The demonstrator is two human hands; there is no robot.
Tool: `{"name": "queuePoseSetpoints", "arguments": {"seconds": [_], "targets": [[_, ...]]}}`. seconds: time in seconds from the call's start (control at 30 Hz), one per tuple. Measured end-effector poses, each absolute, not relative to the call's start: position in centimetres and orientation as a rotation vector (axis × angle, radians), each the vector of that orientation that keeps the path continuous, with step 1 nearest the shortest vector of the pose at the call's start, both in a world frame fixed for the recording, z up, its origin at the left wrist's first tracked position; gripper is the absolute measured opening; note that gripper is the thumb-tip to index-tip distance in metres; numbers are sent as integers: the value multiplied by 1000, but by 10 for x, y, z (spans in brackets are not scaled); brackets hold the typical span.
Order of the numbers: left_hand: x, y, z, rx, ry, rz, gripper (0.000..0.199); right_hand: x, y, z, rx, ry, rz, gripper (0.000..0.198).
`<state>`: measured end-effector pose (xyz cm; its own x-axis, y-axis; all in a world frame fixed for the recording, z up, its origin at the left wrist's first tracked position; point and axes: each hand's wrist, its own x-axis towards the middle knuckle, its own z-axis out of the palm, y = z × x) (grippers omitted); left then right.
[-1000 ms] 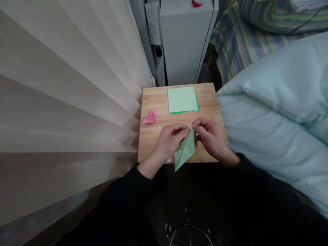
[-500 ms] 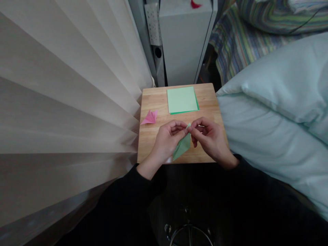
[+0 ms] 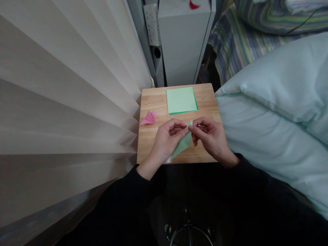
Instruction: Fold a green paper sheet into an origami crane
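A folded piece of light green origami paper is held between both hands above the front of a small wooden table. My left hand pinches its upper part between thumb and fingers, covering the left side. From the right, my right hand grips near the pointed top with thumb and index finger. The two thumbs almost meet there. Beyond my left hand lies a pink folded-paper crane, near the table's left edge. A stack of flat green paper sheets rests at the back of the table.
A pale pleated curtain borders the table on the left. Behind it stands a grey cabinet with a small red item on top. Light blue bedding lies along the right side. A chair base shows below.
The green paper has shifted slightly up, and more of its pointed tip shows between the fingers. Both hands keep their pinch with only small finger movements.
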<state>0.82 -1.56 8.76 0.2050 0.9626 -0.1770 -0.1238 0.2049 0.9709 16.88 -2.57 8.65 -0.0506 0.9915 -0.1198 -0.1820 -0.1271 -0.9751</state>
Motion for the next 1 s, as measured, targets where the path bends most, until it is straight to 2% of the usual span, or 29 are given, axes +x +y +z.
{"name": "queuePoseSetpoints", "arguments": {"seconds": [0.4,0.6,1.0], "targets": [[5,-15,94,1157,1063,922,24,174,-26,81,-1074,-1193,1354,28],[6,-17,95,1129,1053,914,18,173,-28,81,-1120,-1192,1314,29],[13,-23,96,964,1087,947,22,168,-30,86,-1120,-1116,1339,31]]}}
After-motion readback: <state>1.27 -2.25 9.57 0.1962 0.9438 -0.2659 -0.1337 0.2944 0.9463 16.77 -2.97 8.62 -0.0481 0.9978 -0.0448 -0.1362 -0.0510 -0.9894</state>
